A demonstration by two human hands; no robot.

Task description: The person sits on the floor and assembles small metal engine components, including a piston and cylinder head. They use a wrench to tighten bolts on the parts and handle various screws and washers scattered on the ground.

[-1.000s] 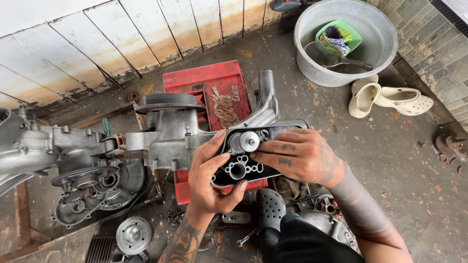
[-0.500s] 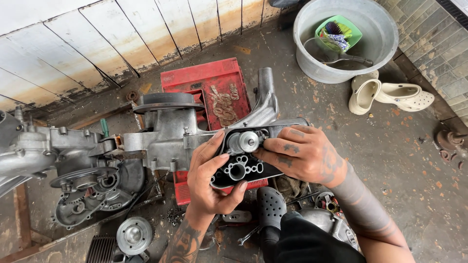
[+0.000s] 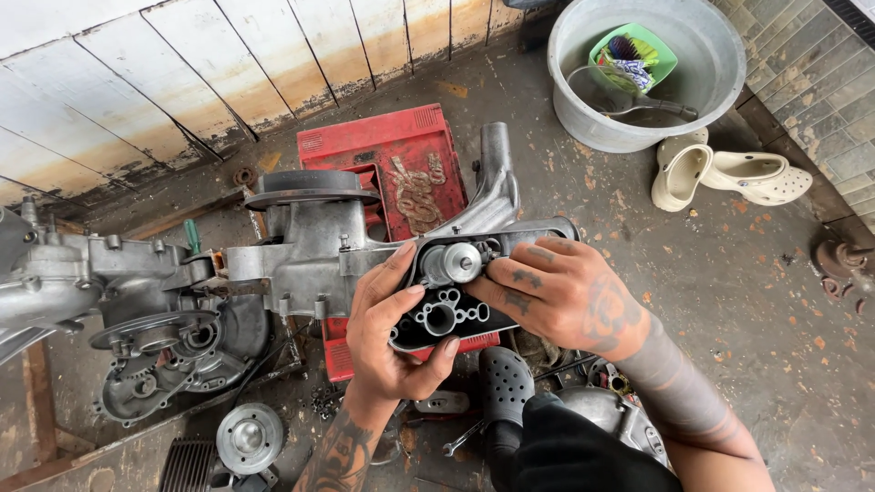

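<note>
Both hands are on the black engine cover point(image 3: 447, 319), right at the centre of things. The left hand point(image 3: 392, 333) clasps its near edge, thumb hooked underneath, fingers curled over the rim. The right hand point(image 3: 565, 292) clamps the far side, fingertips pressing by the shiny round hub point(image 3: 453, 262) just above the grip. Below the hands, a black clog point(image 3: 506, 384). Left of the grip, the grey engine casing point(image 3: 301, 246) joins the cover; behind it, a red case point(image 3: 392, 169). Far beyond, upper right, a grey basin point(image 3: 706, 87) and cream clogs point(image 3: 720, 175).
</note>
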